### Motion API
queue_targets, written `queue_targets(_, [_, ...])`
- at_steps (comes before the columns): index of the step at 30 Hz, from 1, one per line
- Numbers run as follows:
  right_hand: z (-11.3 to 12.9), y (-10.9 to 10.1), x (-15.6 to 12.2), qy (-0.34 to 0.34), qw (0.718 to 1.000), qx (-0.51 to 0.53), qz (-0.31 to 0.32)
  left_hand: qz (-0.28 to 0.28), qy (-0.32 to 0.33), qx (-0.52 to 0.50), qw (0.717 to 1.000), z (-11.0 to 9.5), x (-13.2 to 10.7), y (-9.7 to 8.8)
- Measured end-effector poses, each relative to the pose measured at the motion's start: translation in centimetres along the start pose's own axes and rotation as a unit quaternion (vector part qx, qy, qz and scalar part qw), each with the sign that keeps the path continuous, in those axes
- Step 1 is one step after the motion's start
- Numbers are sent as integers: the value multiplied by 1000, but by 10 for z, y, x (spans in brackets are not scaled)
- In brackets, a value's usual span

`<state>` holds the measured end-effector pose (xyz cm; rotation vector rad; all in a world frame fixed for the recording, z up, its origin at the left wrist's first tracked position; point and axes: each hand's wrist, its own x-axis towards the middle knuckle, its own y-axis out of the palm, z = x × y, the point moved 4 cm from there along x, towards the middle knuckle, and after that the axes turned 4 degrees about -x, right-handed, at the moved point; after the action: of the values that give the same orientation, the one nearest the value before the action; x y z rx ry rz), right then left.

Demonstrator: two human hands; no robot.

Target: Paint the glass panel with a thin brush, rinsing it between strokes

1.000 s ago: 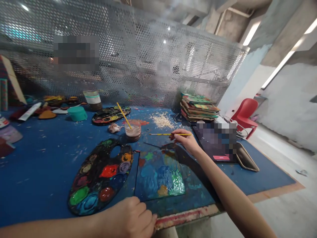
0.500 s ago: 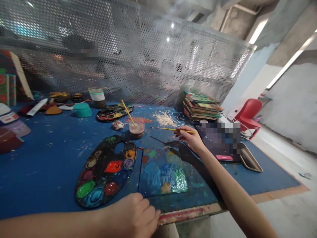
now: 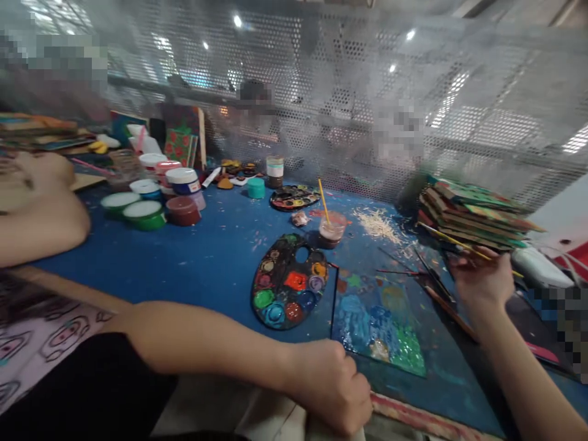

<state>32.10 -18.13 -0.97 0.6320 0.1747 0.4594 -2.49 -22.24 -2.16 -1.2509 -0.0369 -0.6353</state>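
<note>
My right hand (image 3: pixel 484 282) is raised over the right side of the table and pinches a thin yellow paintbrush (image 3: pixel 443 236), its tip pointing left. My left hand (image 3: pixel 333 383) is a closed fist at the table's front edge, just below the small painted panel (image 3: pixel 376 324); nothing sticks out of it, though its underside is hidden. Wet blue and green paint shines on the panel. Left of the panel lies a dark oval palette (image 3: pixel 289 291) with several paint colours. Behind them another yellow brush (image 3: pixel 323 199) leans in a cup of cloudy water (image 3: pixel 332 233).
Several brushes (image 3: pixel 434 275) lie right of the panel, near a stack of painted boards (image 3: pixel 473 211) and a dark tablet (image 3: pixel 528 331). Pale shavings (image 3: pixel 377 225) lie behind. Paint tubs (image 3: pixel 144 214) and another person's arm (image 3: pixel 46 211) occupy the left. A perforated metal screen (image 3: pixel 321 104) backs the table.
The view has turned left, so the table's things appear further right, and another person's arm and more tubs show. My right hand, brush still in it, has moved right, away from the panel.
</note>
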Motion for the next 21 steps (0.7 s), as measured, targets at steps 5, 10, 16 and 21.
queue_targets(5, [1, -12, -4, -10, 998, 4, -55, 15, -1, 3, 1000, -4, 4, -1])
queue_targets(10, [-5, -15, 1, 5, 998, -13, -58, 12, -9, 4, 1000, -3, 5, -2])
queue_targets(16, [-7, -12, 5, 30, 998, -29, -41, 6, 1, -8, 1000, -1, 4, -3])
queue_targets(21, [-8, -8, 5, 34, 999, -24, -17, -24, -7, -28, 999, 2, 0, -2])
